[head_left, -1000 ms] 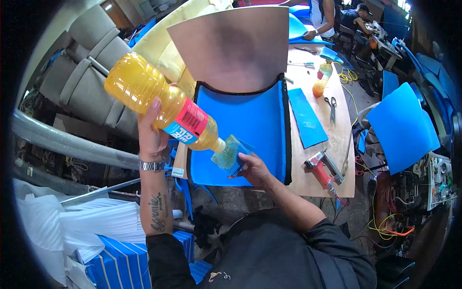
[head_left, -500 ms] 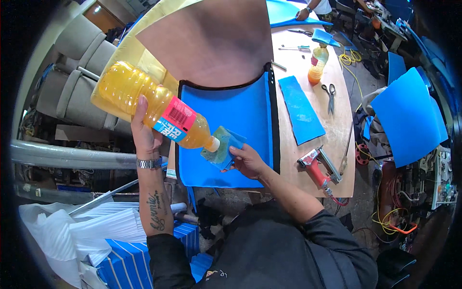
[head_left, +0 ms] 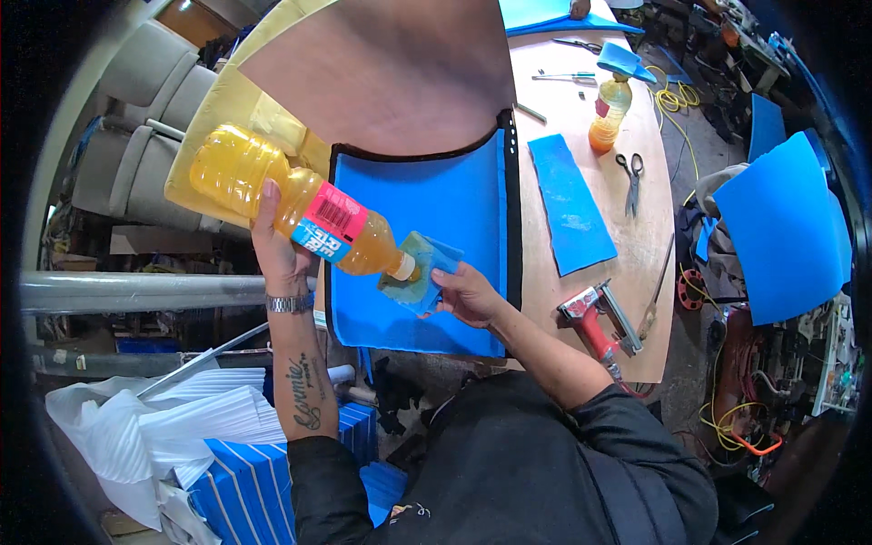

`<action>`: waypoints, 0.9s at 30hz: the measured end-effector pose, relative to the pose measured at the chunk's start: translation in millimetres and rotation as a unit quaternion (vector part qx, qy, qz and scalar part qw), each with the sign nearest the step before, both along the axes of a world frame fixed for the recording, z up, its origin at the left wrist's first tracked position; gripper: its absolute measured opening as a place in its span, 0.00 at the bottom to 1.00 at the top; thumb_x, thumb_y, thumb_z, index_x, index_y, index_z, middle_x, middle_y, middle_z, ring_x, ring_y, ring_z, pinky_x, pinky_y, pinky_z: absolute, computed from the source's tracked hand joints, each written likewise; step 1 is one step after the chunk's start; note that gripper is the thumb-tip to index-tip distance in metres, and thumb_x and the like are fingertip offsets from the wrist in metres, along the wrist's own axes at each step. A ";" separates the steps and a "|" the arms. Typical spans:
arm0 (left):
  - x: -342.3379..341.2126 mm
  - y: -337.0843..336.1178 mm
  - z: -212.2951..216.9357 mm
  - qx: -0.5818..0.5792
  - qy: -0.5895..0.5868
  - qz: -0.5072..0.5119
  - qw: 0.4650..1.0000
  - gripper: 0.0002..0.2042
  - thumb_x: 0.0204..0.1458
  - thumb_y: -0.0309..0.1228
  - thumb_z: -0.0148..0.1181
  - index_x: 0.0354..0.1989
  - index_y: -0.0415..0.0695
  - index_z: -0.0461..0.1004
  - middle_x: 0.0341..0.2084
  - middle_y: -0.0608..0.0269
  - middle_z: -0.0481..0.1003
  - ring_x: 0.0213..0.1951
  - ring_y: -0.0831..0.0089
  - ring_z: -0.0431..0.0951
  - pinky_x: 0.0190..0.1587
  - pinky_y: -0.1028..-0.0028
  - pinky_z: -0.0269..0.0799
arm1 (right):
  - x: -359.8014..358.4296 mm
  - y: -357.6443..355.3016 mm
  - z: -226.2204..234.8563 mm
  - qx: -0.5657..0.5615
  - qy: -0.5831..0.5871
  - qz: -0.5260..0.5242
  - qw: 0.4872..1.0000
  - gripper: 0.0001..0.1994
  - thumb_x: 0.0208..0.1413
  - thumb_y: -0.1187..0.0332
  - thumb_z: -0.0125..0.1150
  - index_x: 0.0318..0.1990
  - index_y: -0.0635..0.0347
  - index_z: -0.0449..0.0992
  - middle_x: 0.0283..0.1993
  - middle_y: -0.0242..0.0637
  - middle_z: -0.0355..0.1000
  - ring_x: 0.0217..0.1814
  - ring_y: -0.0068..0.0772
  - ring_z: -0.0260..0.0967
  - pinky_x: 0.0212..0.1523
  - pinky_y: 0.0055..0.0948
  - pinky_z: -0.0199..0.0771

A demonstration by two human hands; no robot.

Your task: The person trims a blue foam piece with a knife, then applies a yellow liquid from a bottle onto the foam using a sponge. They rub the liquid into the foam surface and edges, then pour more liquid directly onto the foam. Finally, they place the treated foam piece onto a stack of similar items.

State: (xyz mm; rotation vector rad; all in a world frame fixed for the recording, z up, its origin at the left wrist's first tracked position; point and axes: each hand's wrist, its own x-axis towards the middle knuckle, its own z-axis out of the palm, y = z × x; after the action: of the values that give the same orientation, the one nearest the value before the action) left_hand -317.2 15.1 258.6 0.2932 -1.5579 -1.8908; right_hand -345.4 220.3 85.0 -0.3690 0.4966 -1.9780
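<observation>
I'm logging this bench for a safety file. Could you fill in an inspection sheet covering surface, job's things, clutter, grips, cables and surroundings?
Surface: pale wooden tabletop, partly covered.
Job's things: bottle of yellow liquid, tilted, mouth at the blue-green pad; black-edged blue panel below.
Clutter: scissors, loose blue strip, red-handled tool, bottle of orange liquid with a blue piece on top.
Grips: left grip around the tilted bottle; right grip holding the pad.
Cables: yellow cable, looped on the floor, right.
Surroundings: grey seats and white fabric, left; another person's hand at the far end.
</observation>
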 end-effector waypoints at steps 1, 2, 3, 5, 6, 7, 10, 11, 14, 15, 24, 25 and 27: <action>-2.4 1.8 -0.8 0.004 0.006 -0.001 1.000 0.17 0.59 0.38 0.45 0.50 0.37 0.65 0.42 0.58 0.72 0.41 0.69 0.75 0.44 0.68 0.73 | -2.3 0.3 0.7 -0.005 -0.008 -0.002 1.000 0.21 0.57 0.60 0.53 0.55 0.57 0.61 0.46 0.37 0.70 0.41 0.32 0.72 0.38 0.37 0.76; -3.9 3.6 -1.0 0.007 0.013 0.000 1.000 0.17 0.59 0.38 0.45 0.50 0.37 0.65 0.42 0.58 0.72 0.40 0.69 0.75 0.44 0.68 0.73 | -4.3 0.8 2.4 -0.010 -0.016 -0.003 1.000 0.21 0.57 0.60 0.53 0.55 0.57 0.61 0.46 0.37 0.70 0.40 0.32 0.72 0.38 0.37 0.76; -5.8 4.6 -0.9 0.011 0.015 0.002 1.000 0.17 0.58 0.37 0.48 0.49 0.38 0.65 0.41 0.58 0.72 0.40 0.69 0.75 0.43 0.69 0.73 | -6.4 1.1 3.4 -0.014 -0.023 -0.004 1.000 0.21 0.57 0.60 0.53 0.55 0.57 0.61 0.46 0.37 0.70 0.40 0.32 0.72 0.37 0.37 0.76; -10.3 5.5 -1.8 0.021 0.018 0.006 1.000 0.17 0.55 0.34 0.53 0.49 0.39 0.65 0.38 0.58 0.73 0.39 0.69 0.76 0.41 0.69 0.74 | -11.7 1.8 2.1 -0.016 -0.019 0.000 1.000 0.20 0.57 0.61 0.53 0.54 0.58 0.62 0.45 0.37 0.70 0.40 0.32 0.72 0.37 0.38 0.76; -12.2 5.8 -2.9 0.026 0.024 0.009 0.999 0.17 0.55 0.34 0.53 0.49 0.38 0.65 0.38 0.58 0.73 0.39 0.69 0.76 0.41 0.69 0.74 | -14.7 2.2 0.9 -0.016 -0.017 0.001 1.000 0.20 0.57 0.61 0.53 0.54 0.58 0.62 0.45 0.37 0.70 0.40 0.32 0.72 0.37 0.38 0.76; -14.4 6.0 -3.9 0.030 0.029 0.011 0.999 0.16 0.54 0.33 0.54 0.49 0.38 0.65 0.38 0.59 0.73 0.39 0.69 0.76 0.40 0.69 0.74 | -18.2 2.2 -0.8 -0.024 -0.012 0.007 1.000 0.20 0.57 0.62 0.53 0.55 0.58 0.61 0.45 0.37 0.70 0.39 0.31 0.72 0.37 0.37 0.76; -19.2 3.1 -12.9 0.002 0.020 0.049 0.999 0.17 0.56 0.35 0.51 0.50 0.37 0.65 0.41 0.60 0.72 0.40 0.70 0.75 0.43 0.69 0.73 | -28.9 3.6 -2.5 -0.008 0.026 0.002 1.000 0.21 0.57 0.64 0.53 0.56 0.58 0.61 0.46 0.36 0.70 0.39 0.29 0.71 0.36 0.35 0.76; -20.2 1.3 -21.3 -0.012 0.012 0.067 0.998 0.17 0.57 0.37 0.49 0.50 0.37 0.64 0.42 0.60 0.71 0.40 0.70 0.75 0.44 0.70 0.72 | -30.6 5.7 -2.0 0.022 0.048 -0.014 0.998 0.21 0.56 0.65 0.54 0.57 0.58 0.61 0.46 0.35 0.69 0.38 0.28 0.71 0.35 0.33 0.76; -23.1 8.2 -52.9 -0.134 -0.025 0.200 0.970 0.18 0.56 0.36 0.52 0.50 0.37 0.64 0.42 0.61 0.71 0.42 0.70 0.74 0.45 0.69 0.71 | -35.6 20.4 10.5 0.116 0.183 0.012 0.976 0.22 0.55 0.69 0.54 0.58 0.59 0.61 0.47 0.35 0.69 0.37 0.25 0.70 0.32 0.30 0.76; -21.0 8.3 -64.9 -0.123 -0.021 0.228 0.966 0.19 0.56 0.36 0.52 0.51 0.37 0.64 0.42 0.61 0.71 0.43 0.70 0.73 0.46 0.69 0.71 | -36.3 27.3 14.3 0.148 0.239 0.036 0.959 0.22 0.55 0.70 0.54 0.58 0.59 0.61 0.47 0.35 0.68 0.37 0.24 0.69 0.31 0.28 0.76; 92.8 -7.6 -164.8 0.263 -0.004 0.347 0.900 0.28 0.49 0.55 0.48 0.50 0.44 0.66 0.47 0.56 0.70 0.51 0.59 0.68 0.56 0.54 0.59 | -219.9 49.3 -1.2 0.411 0.575 -0.303 0.640 0.20 0.49 0.74 0.53 0.52 0.55 0.67 0.50 0.43 0.69 0.48 0.42 0.70 0.47 0.35 0.70; 99.2 -1.1 -168.3 0.185 -0.041 0.368 0.911 0.28 0.50 0.56 0.47 0.50 0.44 0.66 0.47 0.57 0.69 0.51 0.59 0.68 0.56 0.55 0.60 | -238.8 43.4 4.8 0.451 0.635 -0.304 0.550 0.20 0.49 0.72 0.54 0.52 0.53 0.67 0.48 0.43 0.70 0.47 0.42 0.70 0.47 0.36 0.70; 115.4 9.1 -173.3 0.020 -0.114 0.393 0.912 0.29 0.51 0.57 0.45 0.50 0.45 0.65 0.47 0.57 0.69 0.51 0.59 0.68 0.56 0.56 0.60 | -270.8 27.6 2.9 0.446 0.718 -0.287 0.451 0.20 0.48 0.72 0.54 0.51 0.50 0.68 0.50 0.41 0.69 0.49 0.47 0.67 0.46 0.39 0.71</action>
State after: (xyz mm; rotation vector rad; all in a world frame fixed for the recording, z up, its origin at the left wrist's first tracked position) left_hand -201.8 24.2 85.4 1.0228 -1.2546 -1.2707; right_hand -616.2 247.9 87.9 -1.2370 2.8905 -1.0461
